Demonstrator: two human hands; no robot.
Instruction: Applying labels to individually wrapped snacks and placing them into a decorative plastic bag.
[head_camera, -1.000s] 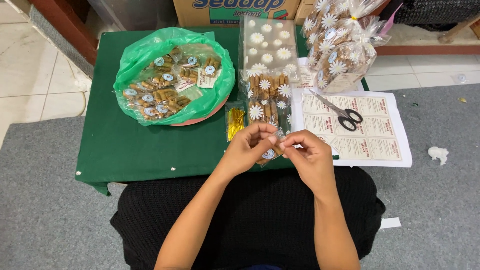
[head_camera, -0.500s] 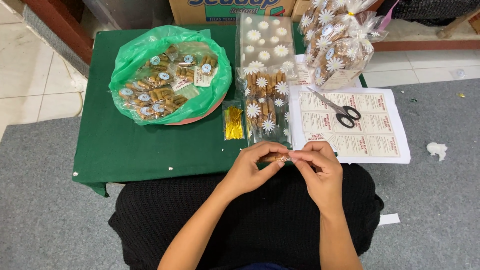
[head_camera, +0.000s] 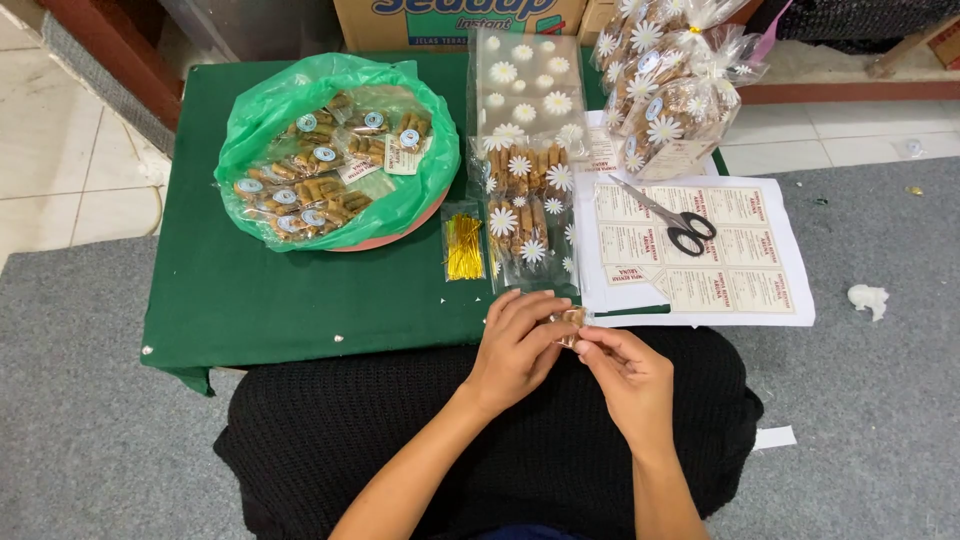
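Seen from the head camera, a person seated at a low green table (head_camera: 300, 290) holds a small snack packet (head_camera: 570, 322) at the table's near edge, just above a black-clad lap. The left hand (head_camera: 515, 350) curls over the packet from the left, its fingers (head_camera: 530, 312) pressed together on it. The right hand (head_camera: 625, 375) meets it from the right, thumb and forefinger pinching the packet's end. Only a sliver of brown contents and clear wrap shows between the two grips; the packet's long axis seems to run roughly left to right, but which end is which cannot be told.

Just beyond the hands lies a row of daisy-print bags (head_camera: 525, 210) holding brown stick snacks, the sticks running away from the person. A small pack of gold twist ties (head_camera: 463, 245) lies just left of them, its long axis also pointing away. Farther left, a tray lined with green plastic (head_camera: 260, 120) carries finished packets with round blue stickers (head_camera: 325, 155). To the right, a white label sheet (head_camera: 740, 290) overhangs the table edge, with black-handled scissors (head_camera: 670, 215) lying diagonally on it, blades toward the far left. A heap of filled daisy bags (head_camera: 665, 90) sits at the far right corner, beside a cardboard box (head_camera: 450, 20). A crumpled white scrap (head_camera: 868, 298) lies on the grey carpet (head_camera: 870, 420).
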